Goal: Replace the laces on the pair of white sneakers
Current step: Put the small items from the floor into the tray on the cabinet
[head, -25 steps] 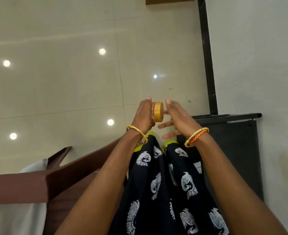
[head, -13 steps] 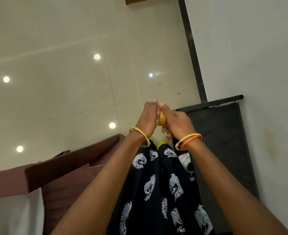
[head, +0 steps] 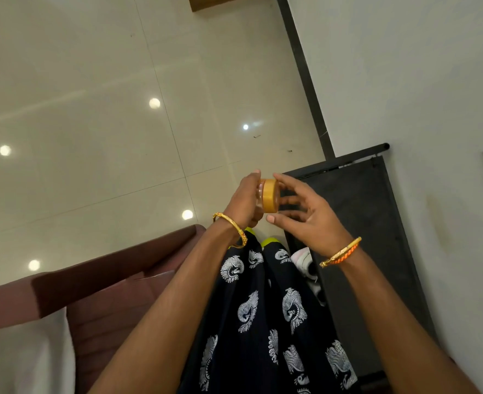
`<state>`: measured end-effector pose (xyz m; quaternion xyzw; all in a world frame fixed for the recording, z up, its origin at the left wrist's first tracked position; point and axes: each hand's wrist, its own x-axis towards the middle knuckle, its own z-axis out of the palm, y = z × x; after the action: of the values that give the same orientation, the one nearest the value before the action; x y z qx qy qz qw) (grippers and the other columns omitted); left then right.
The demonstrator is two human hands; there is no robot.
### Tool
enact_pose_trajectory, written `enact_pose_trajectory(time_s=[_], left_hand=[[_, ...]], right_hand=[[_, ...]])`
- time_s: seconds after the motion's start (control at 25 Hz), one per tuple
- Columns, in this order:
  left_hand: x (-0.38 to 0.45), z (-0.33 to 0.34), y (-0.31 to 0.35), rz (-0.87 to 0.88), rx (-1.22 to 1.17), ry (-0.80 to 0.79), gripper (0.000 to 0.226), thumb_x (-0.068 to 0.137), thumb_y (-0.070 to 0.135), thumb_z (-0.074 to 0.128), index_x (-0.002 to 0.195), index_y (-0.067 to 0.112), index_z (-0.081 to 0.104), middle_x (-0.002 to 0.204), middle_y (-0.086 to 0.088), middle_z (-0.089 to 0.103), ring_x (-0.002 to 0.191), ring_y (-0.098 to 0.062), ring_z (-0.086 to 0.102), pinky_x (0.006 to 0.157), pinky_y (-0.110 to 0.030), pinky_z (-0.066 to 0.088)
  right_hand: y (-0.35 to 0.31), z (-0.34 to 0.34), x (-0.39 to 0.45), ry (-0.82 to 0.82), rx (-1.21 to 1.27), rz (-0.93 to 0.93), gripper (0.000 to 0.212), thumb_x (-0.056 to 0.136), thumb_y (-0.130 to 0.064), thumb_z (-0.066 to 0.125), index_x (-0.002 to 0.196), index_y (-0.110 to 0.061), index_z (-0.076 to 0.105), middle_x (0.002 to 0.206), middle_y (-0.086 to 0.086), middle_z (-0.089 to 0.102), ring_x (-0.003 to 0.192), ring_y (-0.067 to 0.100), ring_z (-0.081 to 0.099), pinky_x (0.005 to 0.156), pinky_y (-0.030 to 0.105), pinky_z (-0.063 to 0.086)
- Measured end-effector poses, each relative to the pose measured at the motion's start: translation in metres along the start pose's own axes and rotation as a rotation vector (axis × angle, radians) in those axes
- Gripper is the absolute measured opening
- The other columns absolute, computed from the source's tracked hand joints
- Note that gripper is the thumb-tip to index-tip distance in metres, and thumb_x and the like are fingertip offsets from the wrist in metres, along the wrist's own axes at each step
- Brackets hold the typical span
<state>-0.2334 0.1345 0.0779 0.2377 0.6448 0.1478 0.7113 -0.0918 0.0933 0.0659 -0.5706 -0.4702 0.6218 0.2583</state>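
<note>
A small round jar with a gold lid is held out over my lap. My left hand grips the jar's clear body from the left. My right hand has its fingers spread, and their tips touch the gold lid from the right. A white sneaker shows partly below my right wrist, on the dark rack beside my legs. Most of that shoe is hidden by my arm and clothing. No laces are visible.
A dark rack stands against the white wall on the right. A brown padded seat lies on the left. Glossy cream floor tiles stretch ahead. My lap is covered in black patterned cloth.
Half a second ago my right hand was closed round the lid; now its fingers have spread, with only the tips on the lid. The view has shifted slightly.
</note>
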Motion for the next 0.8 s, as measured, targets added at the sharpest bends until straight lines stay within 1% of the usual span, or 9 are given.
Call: enact_pose_trajectory(time_s=[0.08,0.16,0.28,0.36,0.4,0.48,0.6,0.68,0.8], left_hand=[[-0.002,0.003,-0.001,0.053,0.010,-0.008,0.040,0.101,0.042,0.024,0.072,0.016,0.035,0.054,0.002,0.029,0.034,-0.003,0.025,0.034,-0.014,0.023],[-0.003,0.005,-0.003,0.105,0.054,0.003,0.034,0.101,0.040,0.024,0.081,0.014,0.034,0.060,0.002,0.028,0.042,-0.005,0.026,0.035,-0.014,0.025],[0.002,0.004,-0.006,0.189,0.185,0.023,0.032,0.101,0.041,0.024,0.079,0.018,0.033,0.067,0.004,0.031,0.053,-0.009,0.028,0.046,-0.021,0.028],[0.006,0.005,-0.004,0.178,0.234,0.024,0.032,0.100,0.042,0.025,0.078,0.021,0.034,0.067,0.003,0.032,0.053,-0.009,0.030,0.048,-0.024,0.027],[0.007,0.006,-0.003,0.141,0.226,0.024,0.033,0.100,0.043,0.025,0.078,0.021,0.034,0.067,0.003,0.033,0.051,-0.009,0.030,0.045,-0.022,0.027],[0.007,0.010,0.002,0.020,0.163,-0.010,0.037,0.099,0.044,0.026,0.074,0.018,0.036,0.061,0.001,0.032,0.042,-0.008,0.028,0.037,-0.017,0.024],[0.004,0.019,0.006,-0.188,0.186,-0.080,0.041,0.096,0.043,0.028,0.066,0.016,0.038,0.050,0.000,0.032,0.033,-0.007,0.023,0.036,-0.013,0.018],[0.001,0.031,0.006,-0.239,0.170,-0.089,0.042,0.096,0.039,0.029,0.061,0.016,0.036,0.042,0.002,0.033,0.030,-0.007,0.023,0.034,-0.011,0.019],[0.007,0.051,0.003,-0.159,0.098,-0.011,0.043,0.096,0.034,0.031,0.057,0.016,0.038,0.038,0.004,0.039,0.035,-0.013,0.034,0.037,-0.014,0.028]], right_hand=[[-0.003,-0.003,0.002,0.046,0.051,0.058,0.060,0.069,-0.031,0.079,0.124,-0.031,0.055,0.116,0.006,0.061,0.098,0.019,0.066,0.083,0.030,0.056],[-0.004,-0.005,0.004,0.056,0.108,0.135,0.066,0.061,-0.044,0.077,0.117,-0.013,0.063,0.096,0.011,0.069,0.081,0.022,0.071,0.074,0.033,0.058],[-0.003,-0.003,0.003,0.029,0.228,0.275,0.043,0.076,-0.025,0.073,0.107,0.003,0.062,0.077,0.013,0.068,0.061,0.017,0.068,0.060,0.028,0.059],[0.001,0.003,0.001,0.071,0.250,0.289,0.041,0.083,-0.022,0.068,0.116,0.001,0.058,0.085,0.013,0.067,0.066,0.016,0.068,0.061,0.028,0.059],[0.005,0.005,-0.001,0.109,0.161,0.232,0.047,0.085,-0.028,0.067,0.123,-0.004,0.054,0.095,0.010,0.066,0.074,0.015,0.068,0.064,0.028,0.059],[0.014,0.009,-0.004,0.213,-0.203,-0.031,0.053,0.088,-0.042,0.059,0.131,-0.015,0.045,0.110,0.001,0.060,0.087,0.011,0.063,0.069,0.023,0.055],[0.028,0.014,-0.005,0.331,-0.552,-0.397,0.046,0.094,-0.047,0.039,0.127,-0.014,0.041,0.107,0.007,0.057,0.087,0.013,0.058,0.066,0.018,0.048],[0.035,0.013,-0.001,0.410,-0.566,-0.456,0.047,0.096,-0.053,0.027,0.117,-0.013,0.041,0.095,0.010,0.061,0.078,0.017,0.060,0.058,0.021,0.047],[0.036,0.007,0.003,0.529,-0.501,-0.394,0.049,0.093,-0.059,0.019,0.105,-0.016,0.038,0.074,0.008,0.060,0.057,0.021,0.059,0.049,0.019,0.037]])
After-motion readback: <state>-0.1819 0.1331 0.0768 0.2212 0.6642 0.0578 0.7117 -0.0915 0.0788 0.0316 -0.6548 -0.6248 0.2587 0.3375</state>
